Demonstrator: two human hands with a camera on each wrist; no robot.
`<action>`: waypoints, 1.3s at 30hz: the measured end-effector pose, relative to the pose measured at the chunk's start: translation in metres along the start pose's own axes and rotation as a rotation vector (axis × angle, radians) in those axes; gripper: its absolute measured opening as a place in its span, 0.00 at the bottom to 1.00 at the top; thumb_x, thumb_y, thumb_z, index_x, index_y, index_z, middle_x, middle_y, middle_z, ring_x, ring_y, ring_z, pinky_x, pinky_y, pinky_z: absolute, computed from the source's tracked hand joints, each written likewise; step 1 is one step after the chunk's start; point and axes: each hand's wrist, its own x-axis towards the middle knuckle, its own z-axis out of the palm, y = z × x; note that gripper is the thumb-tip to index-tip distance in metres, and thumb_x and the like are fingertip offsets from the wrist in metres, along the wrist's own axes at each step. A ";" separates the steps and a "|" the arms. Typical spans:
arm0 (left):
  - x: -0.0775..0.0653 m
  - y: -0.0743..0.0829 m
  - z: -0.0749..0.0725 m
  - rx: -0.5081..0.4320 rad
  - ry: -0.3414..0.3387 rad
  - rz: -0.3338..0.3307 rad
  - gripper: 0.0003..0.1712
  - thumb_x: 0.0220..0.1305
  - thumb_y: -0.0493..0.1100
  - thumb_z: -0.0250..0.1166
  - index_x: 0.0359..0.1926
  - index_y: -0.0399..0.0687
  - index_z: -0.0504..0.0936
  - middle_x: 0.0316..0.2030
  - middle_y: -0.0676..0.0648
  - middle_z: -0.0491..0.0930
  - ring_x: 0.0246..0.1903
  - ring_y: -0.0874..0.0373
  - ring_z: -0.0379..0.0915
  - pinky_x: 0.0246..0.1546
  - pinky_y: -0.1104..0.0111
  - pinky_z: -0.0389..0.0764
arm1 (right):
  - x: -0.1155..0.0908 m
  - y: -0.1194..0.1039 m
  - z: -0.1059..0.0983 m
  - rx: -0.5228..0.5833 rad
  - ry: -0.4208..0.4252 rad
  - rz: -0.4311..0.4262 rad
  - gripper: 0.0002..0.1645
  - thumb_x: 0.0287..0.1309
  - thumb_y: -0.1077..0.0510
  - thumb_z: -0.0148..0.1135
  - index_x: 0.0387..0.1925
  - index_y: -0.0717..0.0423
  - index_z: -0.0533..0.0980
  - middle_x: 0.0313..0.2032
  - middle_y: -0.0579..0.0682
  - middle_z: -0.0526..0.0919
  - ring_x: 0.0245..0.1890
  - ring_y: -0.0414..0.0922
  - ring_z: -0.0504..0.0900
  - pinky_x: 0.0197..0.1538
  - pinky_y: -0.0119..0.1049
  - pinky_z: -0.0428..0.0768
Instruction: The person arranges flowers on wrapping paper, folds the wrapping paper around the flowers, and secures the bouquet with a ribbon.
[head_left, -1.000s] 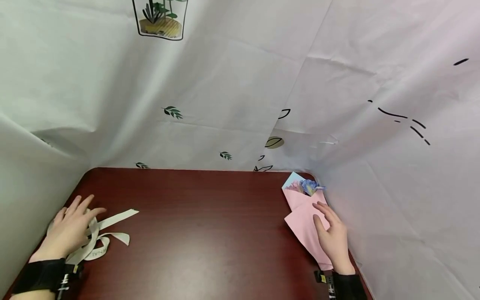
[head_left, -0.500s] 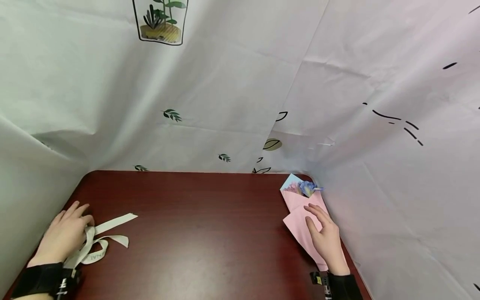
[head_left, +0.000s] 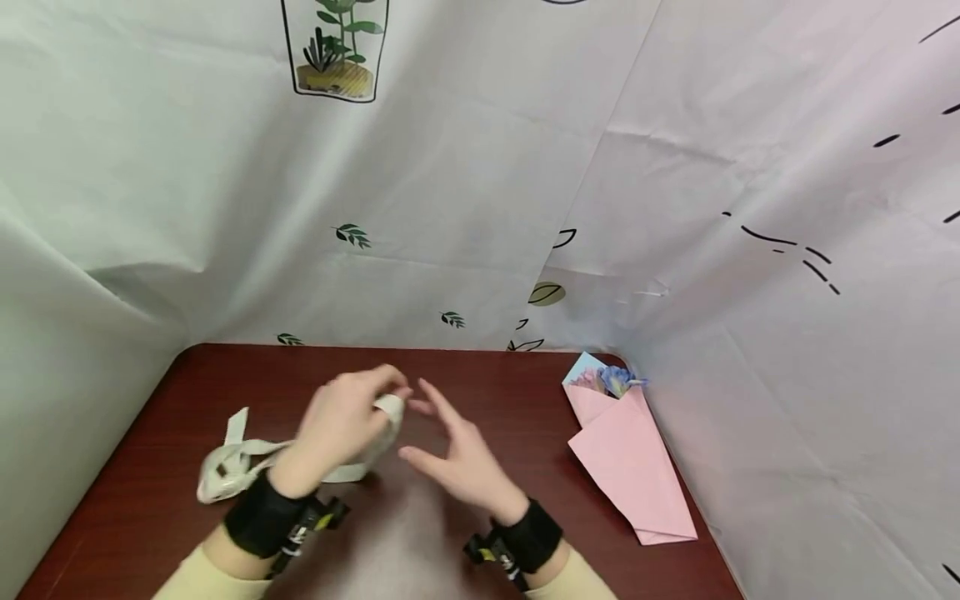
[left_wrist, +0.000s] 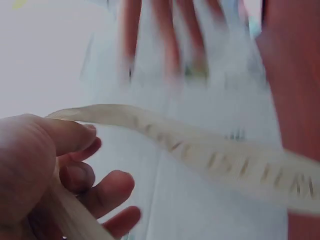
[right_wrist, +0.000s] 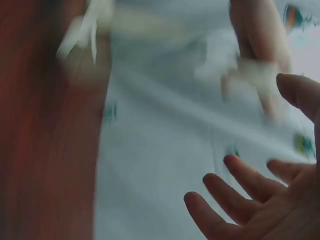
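Observation:
Over the middle of the table, my left hand (head_left: 339,423) pinches a cream ribbon (head_left: 345,473) between thumb and fingers. In the left wrist view, printed letters run along the ribbon (left_wrist: 200,152), which stretches out to the right from the fingertips. The rest of the ribbon trails left to a loose bundle (head_left: 223,473) on the table. Close by on the right is my right hand (head_left: 467,460), its fingers spread and holding nothing. The right wrist view shows those fingers (right_wrist: 232,195) apart from the ribbon. Motion blurs both wrist views.
A bouquet wrapped in pink paper (head_left: 633,467) lies at the table's right edge, with blue and pink flowers (head_left: 617,381) at its far end. A white printed cloth (head_left: 450,167) hangs behind and beside the dark red table (head_left: 465,367).
My left hand has moved right to the table's middle, pulling the ribbon along. My right hand has left the bouquet and moved left towards the left hand.

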 end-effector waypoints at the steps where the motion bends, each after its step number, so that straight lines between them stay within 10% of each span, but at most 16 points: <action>1: 0.001 0.008 0.007 -0.031 -0.036 -0.003 0.03 0.68 0.48 0.67 0.42 0.63 0.84 0.29 0.60 0.83 0.20 0.64 0.71 0.19 0.66 0.69 | 0.003 -0.001 0.009 0.072 -0.021 0.021 0.45 0.69 0.47 0.65 0.79 0.36 0.52 0.65 0.43 0.78 0.66 0.41 0.74 0.64 0.48 0.75; 6: -0.001 0.014 0.025 -0.179 -0.105 -0.045 0.02 0.70 0.50 0.66 0.41 0.63 0.83 0.23 0.64 0.75 0.16 0.67 0.62 0.19 0.70 0.66 | -0.001 0.006 0.025 0.312 0.005 0.123 0.24 0.75 0.56 0.56 0.68 0.48 0.70 0.45 0.52 0.87 0.41 0.43 0.87 0.47 0.42 0.84; 12: -0.003 -0.023 0.005 -0.362 -0.178 -0.033 0.04 0.68 0.48 0.68 0.42 0.66 0.84 0.23 0.61 0.76 0.20 0.65 0.64 0.25 0.70 0.68 | -0.012 0.020 -0.009 0.330 0.149 0.212 0.14 0.74 0.60 0.56 0.55 0.59 0.80 0.23 0.45 0.74 0.14 0.36 0.67 0.21 0.32 0.74; 17: -0.010 -0.057 -0.038 -0.427 -0.226 -0.058 0.03 0.69 0.49 0.68 0.41 0.66 0.85 0.35 0.60 0.84 0.28 0.63 0.73 0.33 0.69 0.74 | -0.028 0.031 -0.061 0.248 0.195 0.142 0.12 0.69 0.67 0.59 0.51 0.63 0.81 0.28 0.42 0.80 0.24 0.35 0.73 0.29 0.28 0.72; 26: -0.038 -0.096 -0.115 -0.407 -0.188 -0.165 0.03 0.64 0.43 0.72 0.36 0.57 0.86 0.20 0.52 0.74 0.20 0.58 0.63 0.20 0.65 0.66 | -0.066 0.031 -0.146 0.095 0.247 0.159 0.08 0.66 0.62 0.66 0.45 0.57 0.84 0.42 0.48 0.86 0.44 0.42 0.82 0.46 0.32 0.79; 39: -0.076 -0.141 -0.169 -0.277 -0.066 -0.284 0.06 0.64 0.34 0.71 0.33 0.50 0.86 0.17 0.52 0.75 0.19 0.59 0.62 0.20 0.68 0.59 | -0.095 0.040 -0.198 -0.014 0.411 0.487 0.18 0.70 0.53 0.63 0.45 0.68 0.79 0.31 0.46 0.77 0.31 0.42 0.75 0.36 0.33 0.73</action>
